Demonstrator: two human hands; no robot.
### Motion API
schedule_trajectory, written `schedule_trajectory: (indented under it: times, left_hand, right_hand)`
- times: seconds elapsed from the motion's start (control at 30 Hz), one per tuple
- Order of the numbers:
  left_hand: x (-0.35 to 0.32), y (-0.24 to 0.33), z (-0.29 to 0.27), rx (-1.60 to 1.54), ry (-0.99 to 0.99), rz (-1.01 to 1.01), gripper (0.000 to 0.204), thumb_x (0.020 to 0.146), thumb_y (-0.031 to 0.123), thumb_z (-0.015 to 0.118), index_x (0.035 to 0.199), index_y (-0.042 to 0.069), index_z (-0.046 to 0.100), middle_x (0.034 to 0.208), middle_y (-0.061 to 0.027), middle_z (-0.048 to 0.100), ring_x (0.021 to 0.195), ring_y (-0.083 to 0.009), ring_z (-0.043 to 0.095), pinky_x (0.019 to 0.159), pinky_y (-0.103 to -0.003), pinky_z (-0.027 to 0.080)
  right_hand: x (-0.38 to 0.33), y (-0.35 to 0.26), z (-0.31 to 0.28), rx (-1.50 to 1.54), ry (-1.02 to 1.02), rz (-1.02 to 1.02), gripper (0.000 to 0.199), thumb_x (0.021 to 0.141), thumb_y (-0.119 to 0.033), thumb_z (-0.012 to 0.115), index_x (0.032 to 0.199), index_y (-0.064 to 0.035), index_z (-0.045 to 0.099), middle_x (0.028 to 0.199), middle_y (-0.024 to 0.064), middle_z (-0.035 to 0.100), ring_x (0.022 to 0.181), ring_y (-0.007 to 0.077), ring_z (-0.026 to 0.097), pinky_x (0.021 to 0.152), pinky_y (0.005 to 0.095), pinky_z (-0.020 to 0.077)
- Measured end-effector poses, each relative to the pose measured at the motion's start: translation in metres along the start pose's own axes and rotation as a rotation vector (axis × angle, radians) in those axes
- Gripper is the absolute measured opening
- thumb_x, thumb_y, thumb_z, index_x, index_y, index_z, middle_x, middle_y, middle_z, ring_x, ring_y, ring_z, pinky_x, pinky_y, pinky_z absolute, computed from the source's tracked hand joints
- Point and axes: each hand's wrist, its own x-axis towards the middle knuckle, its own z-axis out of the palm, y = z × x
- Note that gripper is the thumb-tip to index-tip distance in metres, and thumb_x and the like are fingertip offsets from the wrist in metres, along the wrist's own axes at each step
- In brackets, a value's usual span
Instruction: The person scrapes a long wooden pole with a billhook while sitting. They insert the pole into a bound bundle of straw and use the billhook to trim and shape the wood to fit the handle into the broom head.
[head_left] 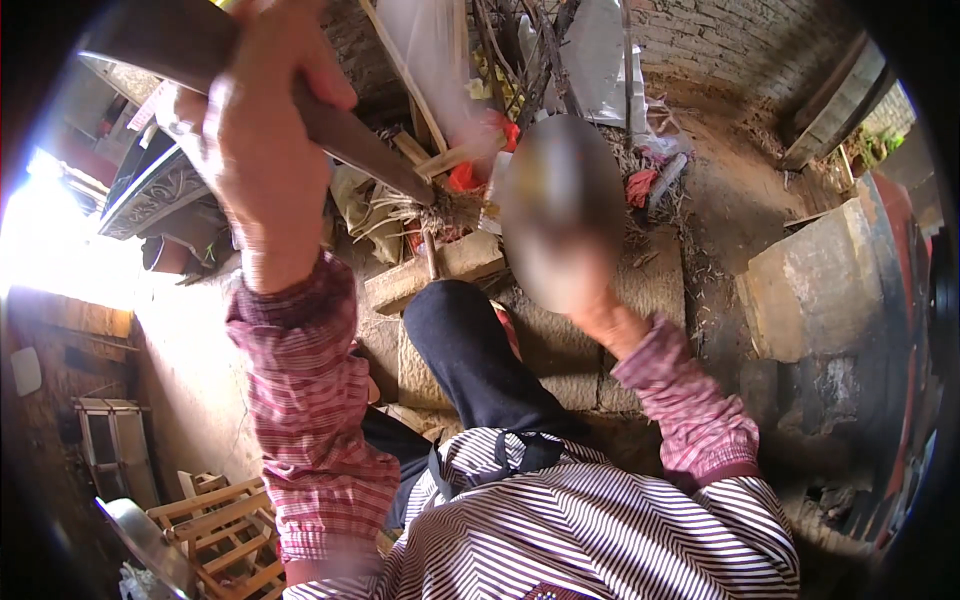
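Observation:
Raised at the upper left, my left hand (265, 130) is closed round a long dark flat bar (365, 150). The bar is broad beyond my knuckles and narrows down toward the middle. Its lower end overlaps a tuft of dry twigs (450, 210) in view; whether they touch I cannot tell. My right hand (590, 285) is held out ahead, right of my knee. A blurred oval patch covers its fingers, so what it holds, if anything, is hidden. Under the twigs a pale wooden block (440, 270) lies aslant beside my knee.
Branches (545, 60), plastic bags and scraps of wood are heaped against the far brick wall (740, 45). Stone slabs (645, 290) lie beneath my right hand. At the right stands a large rounded structure (815, 280); a slatted wooden rack (220, 530) is at the lower left.

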Motion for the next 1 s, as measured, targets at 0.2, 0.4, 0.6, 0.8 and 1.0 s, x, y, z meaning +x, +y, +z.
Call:
schedule_trajectory:
  times: [0.2,0.4,0.6,0.8,1.0]
  left_hand:
    - [-0.015,0.012,0.0,0.025,0.019,-0.172,0.03,0.095,0.011,0.053,0.068,0.0,0.052,0.056,-0.0078,0.046,0.049,-0.016,0.047,0.048,-0.028,0.037]
    - [-0.009,0.003,0.004,-0.127,0.067,-0.157,0.021,0.087,0.012,0.065,0.068,0.002,0.065,0.052,-0.0028,0.052,0.045,-0.0109,0.047,0.048,-0.025,0.035]
    - [-0.013,0.001,0.003,-0.093,0.062,-0.203,0.016,0.086,0.009,0.064,0.072,0.002,0.066,0.05,-0.0034,0.052,0.045,-0.0115,0.047,0.048,-0.025,0.035]
    - [0.008,0.002,-0.007,-0.137,-0.035,-0.262,0.027,0.095,0.015,0.052,0.07,0.005,0.048,0.06,-0.0067,0.049,0.052,-0.0154,0.047,0.049,-0.028,0.038]
    - [-0.01,-0.003,0.013,0.182,-0.11,0.046,0.016,0.097,0.01,0.048,0.093,-0.001,0.06,0.068,-0.006,0.05,0.059,-0.0149,0.048,0.057,-0.027,0.041]
  right_hand:
    - [-0.094,0.048,0.046,-0.037,-0.216,0.263,0.022,0.085,-0.024,0.067,0.094,-0.0029,0.066,0.08,0.0174,0.069,0.072,0.0302,0.069,0.063,0.0403,0.0518]
    - [-0.052,0.009,0.02,0.066,-0.115,0.058,0.026,0.084,-0.021,0.073,0.097,-0.0005,0.065,0.075,0.0111,0.067,0.064,0.0211,0.066,0.056,0.0316,0.0538]
    - [0.085,-0.131,-0.074,0.051,0.305,-0.517,0.012,0.088,-0.015,0.067,0.089,-0.0035,0.068,0.074,0.0051,0.068,0.054,0.0109,0.06,0.052,0.0248,0.0504]
    - [0.052,-0.068,-0.041,0.003,0.154,-0.467,0.026,0.092,-0.013,0.058,0.115,0.0001,0.056,0.101,0.0095,0.061,0.084,0.0156,0.056,0.073,0.0265,0.0426]
    - [-0.096,0.05,0.046,-0.084,-0.253,0.313,0.034,0.087,-0.036,0.066,0.087,-0.0017,0.068,0.077,0.0259,0.065,0.074,0.0408,0.066,0.058,0.0436,0.0478]
